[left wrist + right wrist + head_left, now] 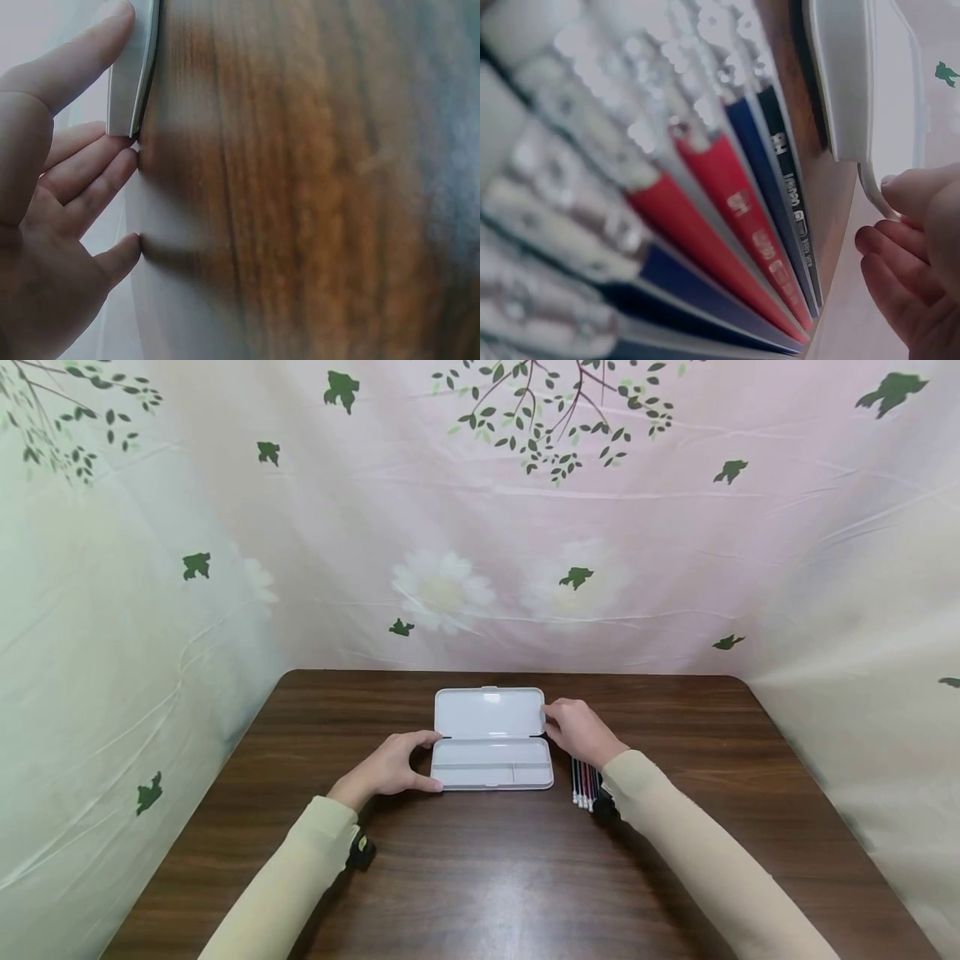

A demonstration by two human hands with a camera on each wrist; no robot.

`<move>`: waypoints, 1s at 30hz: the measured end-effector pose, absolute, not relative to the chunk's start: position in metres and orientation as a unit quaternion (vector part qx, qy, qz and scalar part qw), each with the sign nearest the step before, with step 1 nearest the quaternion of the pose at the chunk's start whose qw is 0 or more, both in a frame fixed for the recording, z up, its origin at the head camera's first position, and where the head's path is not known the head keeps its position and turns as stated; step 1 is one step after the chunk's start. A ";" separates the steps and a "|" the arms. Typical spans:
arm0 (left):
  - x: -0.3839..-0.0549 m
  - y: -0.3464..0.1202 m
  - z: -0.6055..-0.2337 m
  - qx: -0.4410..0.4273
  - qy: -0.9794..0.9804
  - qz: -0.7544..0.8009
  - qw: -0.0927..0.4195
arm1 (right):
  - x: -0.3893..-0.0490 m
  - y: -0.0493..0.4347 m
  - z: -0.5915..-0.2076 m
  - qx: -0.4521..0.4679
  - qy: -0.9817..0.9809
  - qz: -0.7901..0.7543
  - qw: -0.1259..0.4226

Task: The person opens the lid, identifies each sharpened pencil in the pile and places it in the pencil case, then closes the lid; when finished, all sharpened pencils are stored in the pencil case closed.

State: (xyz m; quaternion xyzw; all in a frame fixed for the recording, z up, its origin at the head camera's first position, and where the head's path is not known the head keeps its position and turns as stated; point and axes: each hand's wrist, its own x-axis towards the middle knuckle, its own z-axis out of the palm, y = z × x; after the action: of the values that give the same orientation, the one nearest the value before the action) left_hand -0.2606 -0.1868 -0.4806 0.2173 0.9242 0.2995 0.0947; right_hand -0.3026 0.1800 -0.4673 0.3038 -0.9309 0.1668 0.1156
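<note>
An open white pencil case [476,777] lies at mid-table, its tray divided into compartments and its lid [489,714] folded back behind. My left hand [386,766] grips the tray's left end, thumb at the front corner and fingers toward the back. In the left wrist view, that thumb lies along the case's wall [129,94] while the fingertips rest by the tabletop. With thumb and fingers, my right hand [581,731] pinches the lid's right edge. Under its wrist lie several pencils [579,783] side by side; red, blue and black barrels fill the right wrist view.
The dark wood table [480,860] runs back to a draped cloth [480,518] printed with leaves and flowers. Black wrist cameras [362,850] sit under both cuffs, the right one close beside the pencils' white ends.
</note>
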 end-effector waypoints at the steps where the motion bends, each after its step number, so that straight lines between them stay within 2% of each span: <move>1: -0.261 -0.186 -0.480 0.217 0.925 0.298 0.096 | -0.302 0.180 -0.468 0.305 -0.931 0.166 0.115; 4: -0.260 -0.186 -0.480 0.218 0.925 0.297 0.097 | -0.301 0.179 -0.470 0.305 -0.931 0.166 0.110; 13: -0.263 -0.188 -0.481 0.221 0.923 0.297 0.105 | -0.297 0.176 -0.469 0.278 -0.949 0.144 0.046; 20: -0.264 -0.189 -0.480 0.215 0.925 0.291 0.112 | -0.297 0.177 -0.470 0.298 -0.944 0.135 0.042; 30: -0.266 -0.187 -0.479 0.211 0.924 0.296 0.117 | -0.284 0.189 -0.459 0.269 -0.947 0.169 0.040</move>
State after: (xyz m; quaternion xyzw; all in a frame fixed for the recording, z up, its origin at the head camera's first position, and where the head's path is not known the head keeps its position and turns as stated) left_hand -0.2657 -0.1872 -0.4793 0.2114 0.9242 0.2957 0.1171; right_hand -0.2839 0.1895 -0.4585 0.2694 -0.9472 0.1694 0.0404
